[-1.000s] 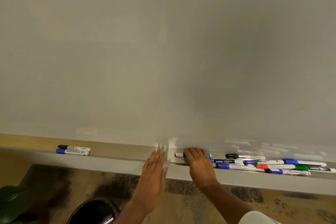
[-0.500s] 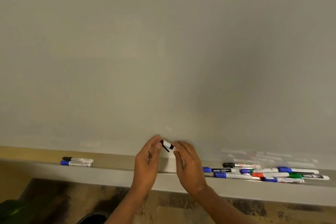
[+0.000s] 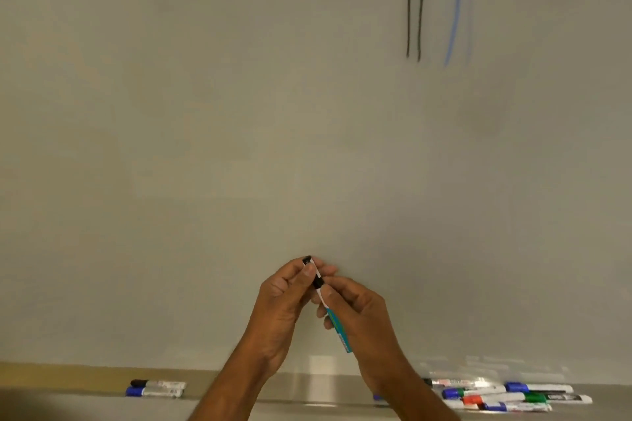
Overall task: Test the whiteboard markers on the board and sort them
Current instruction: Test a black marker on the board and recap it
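White board fills the view, with two black strokes and a blue stroke at upper right. On its tray lie a marker pile at right and two markers at left. In front of the board, the left hand pinches the black cap end of the held marker and the right hand grips its barrel.

held marker: black cap, white and teal barrel | whiteboard: pale grey | black strokes, blue stroke: near its top right corner
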The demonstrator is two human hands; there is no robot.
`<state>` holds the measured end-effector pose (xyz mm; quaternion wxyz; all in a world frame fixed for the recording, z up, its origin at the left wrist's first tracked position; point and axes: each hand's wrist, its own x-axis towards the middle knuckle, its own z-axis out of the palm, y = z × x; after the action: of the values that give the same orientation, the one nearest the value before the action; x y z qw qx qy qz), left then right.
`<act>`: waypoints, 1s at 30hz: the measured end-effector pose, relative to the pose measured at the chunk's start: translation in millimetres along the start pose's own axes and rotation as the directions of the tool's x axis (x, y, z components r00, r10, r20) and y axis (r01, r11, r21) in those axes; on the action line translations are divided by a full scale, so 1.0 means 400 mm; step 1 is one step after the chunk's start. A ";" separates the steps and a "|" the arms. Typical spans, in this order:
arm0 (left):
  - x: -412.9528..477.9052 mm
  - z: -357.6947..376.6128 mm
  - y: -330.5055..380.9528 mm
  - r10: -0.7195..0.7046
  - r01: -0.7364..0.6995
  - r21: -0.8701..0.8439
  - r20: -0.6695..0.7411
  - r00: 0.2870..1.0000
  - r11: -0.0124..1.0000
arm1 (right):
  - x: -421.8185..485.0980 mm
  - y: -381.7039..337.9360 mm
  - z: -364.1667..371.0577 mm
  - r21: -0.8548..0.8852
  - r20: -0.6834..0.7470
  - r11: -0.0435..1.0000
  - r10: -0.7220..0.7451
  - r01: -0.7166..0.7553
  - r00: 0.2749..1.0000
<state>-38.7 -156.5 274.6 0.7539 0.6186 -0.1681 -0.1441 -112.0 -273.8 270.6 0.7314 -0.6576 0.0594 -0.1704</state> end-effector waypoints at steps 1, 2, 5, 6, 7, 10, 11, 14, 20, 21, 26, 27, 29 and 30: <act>-0.005 0.012 0.025 0.016 -0.017 0.009 0.023 1.000 1.000 | -0.002 -0.025 0.000 -0.010 0.007 1.000 -0.005 0.005 1.000; -0.010 0.024 0.049 0.030 -0.031 0.016 0.044 0.999 0.999 | -0.005 -0.050 0.002 -0.021 0.003 1.000 -0.009 0.009 1.000; -0.029 0.058 0.110 0.070 -0.071 0.008 0.101 0.992 0.997 | -0.018 -0.115 0.001 -0.017 -0.013 0.999 -0.032 0.031 0.999; -0.034 0.068 0.127 0.083 -0.084 0.000 0.119 0.989 0.996 | -0.024 -0.133 -0.001 -0.008 -0.009 0.999 -0.033 0.033 0.999; -0.038 0.076 0.142 0.094 -0.094 -0.010 0.134 0.987 0.996 | -0.029 -0.149 -0.004 -0.001 -0.002 0.999 -0.032 0.032 0.999; -0.046 0.101 0.175 0.113 -0.110 -0.029 0.165 0.980 0.994 | -0.043 -0.189 -0.007 -0.001 -0.013 0.999 -0.052 0.052 0.999; -0.049 0.110 0.183 0.118 -0.114 -0.032 0.170 0.978 0.993 | -0.047 -0.198 -0.008 -0.021 -0.039 0.997 -0.070 0.070 0.997; -0.053 0.134 0.205 0.135 -0.128 -0.050 0.170 0.976 0.991 | -0.058 -0.222 -0.012 -0.051 -0.103 0.992 -0.117 0.112 0.988; -0.048 0.174 0.254 0.237 -0.235 -0.032 0.138 0.962 0.972 | -0.069 -0.256 -0.024 -0.049 -0.160 0.996 -0.078 0.071 0.984; -0.044 0.180 0.264 0.257 -0.253 -0.047 0.112 0.960 0.966 | -0.068 -0.263 -0.027 -0.055 -0.144 0.997 -0.064 0.057 0.988; -0.006 0.181 0.324 0.378 -0.383 -0.109 -0.068 0.923 0.917 | -0.065 -0.321 -0.066 0.033 -0.011 0.992 -0.120 0.121 0.993; 0.001 0.179 0.335 0.419 -0.426 -0.072 -0.091 0.903 0.902 | -0.066 -0.338 -0.074 0.054 -0.015 0.982 -0.181 0.182 0.983; 0.016 0.178 0.352 0.528 -0.524 0.071 -0.119 0.841 0.849 | -0.060 -0.375 -0.086 0.101 -0.066 0.954 -0.276 0.281 0.959; 0.025 0.180 0.360 0.587 -0.572 0.142 -0.123 0.800 0.808 | -0.053 -0.395 -0.089 0.151 -0.078 0.940 -0.296 0.305 0.952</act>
<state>-59.5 -196.6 429.3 0.7417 0.5831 -0.2946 0.1521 -170.1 -312.7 418.1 0.7458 -0.5927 -0.0356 -0.3020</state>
